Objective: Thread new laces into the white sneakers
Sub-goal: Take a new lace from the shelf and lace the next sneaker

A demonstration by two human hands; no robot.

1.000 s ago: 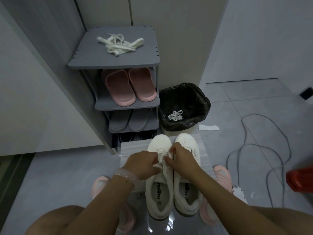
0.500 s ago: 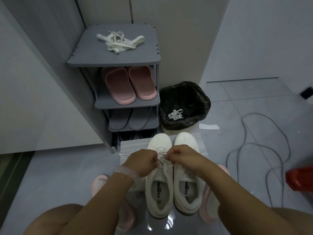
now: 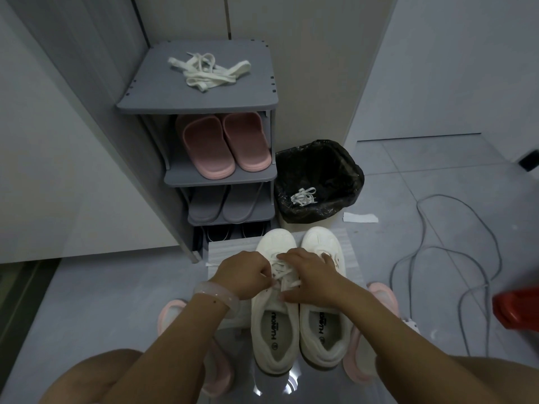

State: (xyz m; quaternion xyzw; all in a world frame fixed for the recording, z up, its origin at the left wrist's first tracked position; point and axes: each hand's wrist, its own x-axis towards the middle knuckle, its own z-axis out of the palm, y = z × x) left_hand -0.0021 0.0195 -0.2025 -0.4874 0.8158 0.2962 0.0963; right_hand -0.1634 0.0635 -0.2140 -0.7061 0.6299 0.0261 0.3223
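**Lacing the left sneaker, hands closing in over the eyelets**

The left hand point(image 3: 243, 275) has its fingers curled, pinching a strand of the white lace point(image 3: 284, 277) at the sneaker's inner edge. The right hand point(image 3: 313, 277) now lies flatter across the tongue, fingers spread and pressing the lace down, where half a second ago it pinched an end just beside the left hand. That suggests one crossing has been pulled through and is being seated. The left sneaker point(image 3: 275, 322) sits touching the right sneaker point(image 3: 323, 325) on a low worktop point(image 3: 227, 249). More new laces point(image 3: 204, 72) wait on the shoe rack point(image 3: 163, 94); an old lace point(image 3: 303, 196) lies in the bin point(image 3: 347, 158).
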